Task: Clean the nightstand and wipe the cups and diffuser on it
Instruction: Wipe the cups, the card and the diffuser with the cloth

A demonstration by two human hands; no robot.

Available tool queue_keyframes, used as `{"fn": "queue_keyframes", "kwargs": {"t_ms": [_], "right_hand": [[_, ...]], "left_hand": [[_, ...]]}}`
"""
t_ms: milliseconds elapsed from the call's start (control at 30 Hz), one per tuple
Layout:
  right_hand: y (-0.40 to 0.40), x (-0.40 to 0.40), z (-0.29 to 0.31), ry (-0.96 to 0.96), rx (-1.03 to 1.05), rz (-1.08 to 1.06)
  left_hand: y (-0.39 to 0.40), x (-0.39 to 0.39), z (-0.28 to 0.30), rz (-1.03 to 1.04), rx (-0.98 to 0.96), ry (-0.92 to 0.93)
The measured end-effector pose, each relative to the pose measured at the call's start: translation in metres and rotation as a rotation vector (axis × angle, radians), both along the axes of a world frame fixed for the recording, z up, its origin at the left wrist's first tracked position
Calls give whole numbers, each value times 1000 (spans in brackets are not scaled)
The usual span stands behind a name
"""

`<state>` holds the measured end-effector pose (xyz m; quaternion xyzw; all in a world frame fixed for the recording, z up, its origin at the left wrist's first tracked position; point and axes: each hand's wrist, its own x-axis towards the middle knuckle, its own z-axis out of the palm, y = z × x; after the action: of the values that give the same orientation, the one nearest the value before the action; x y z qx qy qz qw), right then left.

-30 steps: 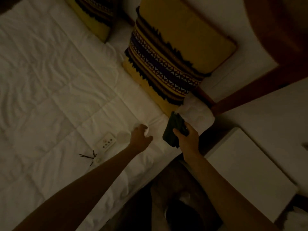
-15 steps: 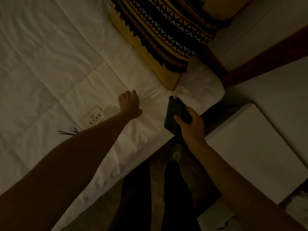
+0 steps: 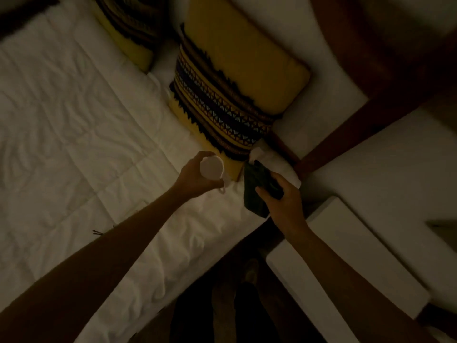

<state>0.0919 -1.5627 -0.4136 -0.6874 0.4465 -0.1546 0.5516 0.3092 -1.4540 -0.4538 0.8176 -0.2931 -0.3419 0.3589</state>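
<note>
Both arms extended; left hand (image 3: 197,178) fingers curled, gripping; right hand (image 3: 284,201) fingers curled, clutching.

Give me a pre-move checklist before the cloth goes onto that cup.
1. Cup held by left hand: ok, fingers curled round it above the bed.
2. Dark cloth held in right hand: ok.
3. Cloth touching cup: not ok, a gap separates them.
4. Cup empty: cannot tell, too dim.
5. Nightstand top free for setting the cup down: ok where visible.
6. Diffuser location: cannot tell; only dark sticks show by the left forearm.
</note>
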Motion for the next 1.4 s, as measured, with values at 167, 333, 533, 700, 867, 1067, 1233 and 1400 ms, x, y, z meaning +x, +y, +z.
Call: {"fn": "queue_keyframes", "kwargs": {"t_ms": [167, 333, 533, 700, 867, 1067, 1233, 1400], "right_hand": [[-34, 12, 94, -137, -145, -5], [-45, 18, 192, -278, -368, 42], [-38, 23, 303, -490, -532, -36], [-17, 28, 369, -581, -702, 12], [13, 43, 402, -679, -999, 65], [21, 66, 453, -808, -764, 11], [40, 89, 470, -801, -773, -5], [81, 114, 467, -856, -1090, -101]], "left_hand": [[-28, -12, 107, 127, -303, 290], [-46, -20, 213, 161, -549, 342], [-42, -24, 329, -87, -732, 185], [-21, -13, 397, -122, -810, 88], [3, -3, 454, -146, -877, 103], [41, 4, 500, -310, -913, 145], [50, 10, 519, -272, -968, 132], [46, 22, 509, -240, -1015, 259]]}}
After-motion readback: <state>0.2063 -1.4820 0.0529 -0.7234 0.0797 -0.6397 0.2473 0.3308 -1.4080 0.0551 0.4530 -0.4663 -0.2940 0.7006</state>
